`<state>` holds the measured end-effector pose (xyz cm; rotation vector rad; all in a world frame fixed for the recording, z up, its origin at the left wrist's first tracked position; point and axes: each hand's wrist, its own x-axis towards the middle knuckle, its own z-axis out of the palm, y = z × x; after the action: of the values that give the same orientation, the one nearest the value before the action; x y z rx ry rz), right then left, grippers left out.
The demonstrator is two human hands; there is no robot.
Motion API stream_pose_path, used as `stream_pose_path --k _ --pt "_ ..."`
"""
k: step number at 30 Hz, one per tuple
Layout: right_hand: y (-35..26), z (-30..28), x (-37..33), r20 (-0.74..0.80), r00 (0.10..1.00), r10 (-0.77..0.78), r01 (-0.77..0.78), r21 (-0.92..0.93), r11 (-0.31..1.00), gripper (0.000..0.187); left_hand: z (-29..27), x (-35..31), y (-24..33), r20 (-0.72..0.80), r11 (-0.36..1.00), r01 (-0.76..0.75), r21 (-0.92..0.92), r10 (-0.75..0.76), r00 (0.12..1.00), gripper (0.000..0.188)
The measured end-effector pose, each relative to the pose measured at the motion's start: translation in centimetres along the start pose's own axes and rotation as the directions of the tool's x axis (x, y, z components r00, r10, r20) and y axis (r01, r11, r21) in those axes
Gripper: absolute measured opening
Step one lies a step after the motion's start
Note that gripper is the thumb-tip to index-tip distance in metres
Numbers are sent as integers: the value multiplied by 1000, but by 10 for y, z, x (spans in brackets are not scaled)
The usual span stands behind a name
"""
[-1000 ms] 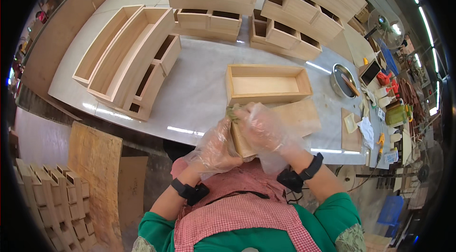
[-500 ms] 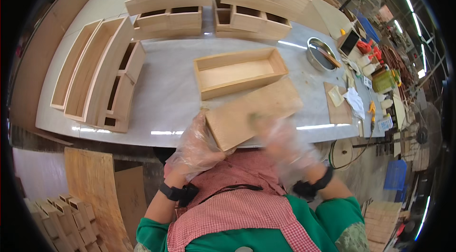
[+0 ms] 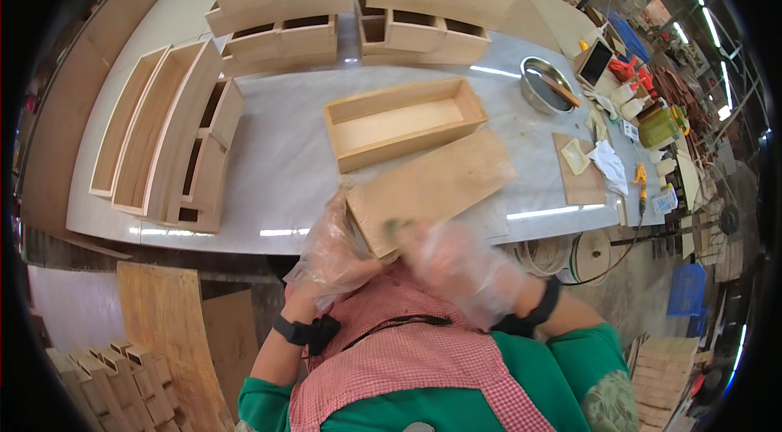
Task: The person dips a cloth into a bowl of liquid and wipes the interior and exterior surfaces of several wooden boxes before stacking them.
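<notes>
A pale wooden box (image 3: 440,179) lies tilted at the table's front edge, a broad flat face up. My left hand (image 3: 332,249), in a clear plastic glove, grips its near left end, fingers along the side. My right hand (image 3: 444,257), gloved likewise and blurred by motion, is closed over the near left part of that face. A small green pad (image 3: 397,228) shows at its fingertips, too smeared for its exact kind. Just beyond stands an open wooden box (image 3: 407,118), its hollow side up.
Several wooden drawer units (image 3: 281,41) stand at the back. Long open boxes (image 3: 155,135) lie at left. At right are a steel bowl (image 3: 544,90) with a brush-like wooden handle, a white cloth (image 3: 609,165), a small tray (image 3: 575,157) and a yellow tool (image 3: 640,179).
My right hand has swept left and toward me across the box's face with the green pad. My left hand keeps its grip on the end. The whole view has shifted slightly.
</notes>
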<state>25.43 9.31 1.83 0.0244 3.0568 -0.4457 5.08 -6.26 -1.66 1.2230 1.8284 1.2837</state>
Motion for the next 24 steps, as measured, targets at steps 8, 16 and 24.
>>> stream_pose_path --k 8,16,24 --pt "101 -38 -25 -586 629 511 -544 138 828 32 6 4 1 -3 993 -33 -116 33 999 109" --pt "81 24 -51 -514 856 44 -153 -172 973 31 10 3 7 -18 985 27 -171 -30 999 105" --pt "110 32 -64 -362 804 472 -528 -67 847 28 4 5 6 -1 999 -32 24 32 999 106"
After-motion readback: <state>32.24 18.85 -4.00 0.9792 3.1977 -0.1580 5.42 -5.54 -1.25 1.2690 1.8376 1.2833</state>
